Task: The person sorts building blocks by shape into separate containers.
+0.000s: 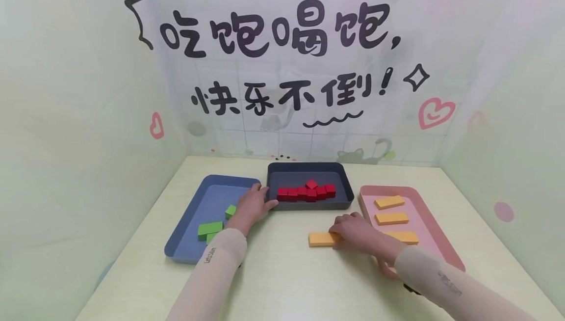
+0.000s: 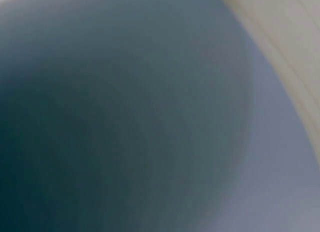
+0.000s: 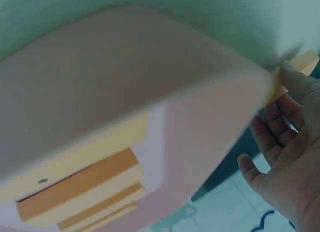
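My right hand (image 1: 355, 232) pinches the right end of a yellow-orange rectangular block (image 1: 321, 239), low over the table between the dark tray and the pink tray (image 1: 437, 227). The right wrist view shows the thumb and fingers of that hand (image 3: 292, 142) at the block (image 3: 306, 62), just beyond the pink tray's corner. My left hand (image 1: 250, 207) is over the right edge of the blue tray (image 1: 187, 223), thumb spread toward the dark tray (image 1: 309, 207). Nothing shows in its fingers. A blurred blue surface fills most of the left wrist view.
Several red cubes (image 1: 302, 193) stand in a row in the dark tray, one on top. Green blocks (image 1: 210, 230) lie in the blue tray, partly hidden by my left arm. More yellow-orange blocks (image 1: 391, 219) lie in the pink tray. Printed curtains surround the table (image 1: 282, 281).
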`<state>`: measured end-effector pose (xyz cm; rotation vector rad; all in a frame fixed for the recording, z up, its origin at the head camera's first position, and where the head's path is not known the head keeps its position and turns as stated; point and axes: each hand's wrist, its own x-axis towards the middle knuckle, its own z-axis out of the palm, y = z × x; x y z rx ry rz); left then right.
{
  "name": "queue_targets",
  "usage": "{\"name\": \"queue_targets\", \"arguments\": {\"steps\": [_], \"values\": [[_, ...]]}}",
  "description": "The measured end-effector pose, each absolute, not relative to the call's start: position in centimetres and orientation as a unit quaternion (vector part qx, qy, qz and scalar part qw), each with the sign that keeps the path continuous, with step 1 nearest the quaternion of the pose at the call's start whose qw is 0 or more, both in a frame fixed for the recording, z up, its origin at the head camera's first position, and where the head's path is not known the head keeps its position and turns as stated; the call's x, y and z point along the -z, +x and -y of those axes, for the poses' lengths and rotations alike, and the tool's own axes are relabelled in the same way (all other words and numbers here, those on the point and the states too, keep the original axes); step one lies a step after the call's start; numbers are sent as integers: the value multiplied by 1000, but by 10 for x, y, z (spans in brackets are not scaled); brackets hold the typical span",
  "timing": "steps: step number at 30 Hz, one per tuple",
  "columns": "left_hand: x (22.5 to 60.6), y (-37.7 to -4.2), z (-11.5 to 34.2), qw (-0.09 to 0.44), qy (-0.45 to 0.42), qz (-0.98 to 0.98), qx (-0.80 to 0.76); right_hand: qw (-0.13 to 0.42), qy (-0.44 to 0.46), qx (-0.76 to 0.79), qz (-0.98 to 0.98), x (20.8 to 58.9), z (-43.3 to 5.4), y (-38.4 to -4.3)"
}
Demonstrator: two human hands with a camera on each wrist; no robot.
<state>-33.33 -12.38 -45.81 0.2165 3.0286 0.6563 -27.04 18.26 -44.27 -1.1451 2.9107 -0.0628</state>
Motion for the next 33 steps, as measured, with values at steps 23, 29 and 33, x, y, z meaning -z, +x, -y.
{"name": "queue_targets", "arguments": {"steps": [23, 29, 33], "values": [[455, -335, 133, 25, 61, -977, -201, 30, -269, 27, -962, 429, -351, -287], [456, -334, 135, 24, 61, -979, -195, 8, -262, 17, -965, 437, -347, -294], [457, -334, 134, 23, 62, -978, -197, -32, -264, -21, -964, 438, -339, -294]]}}
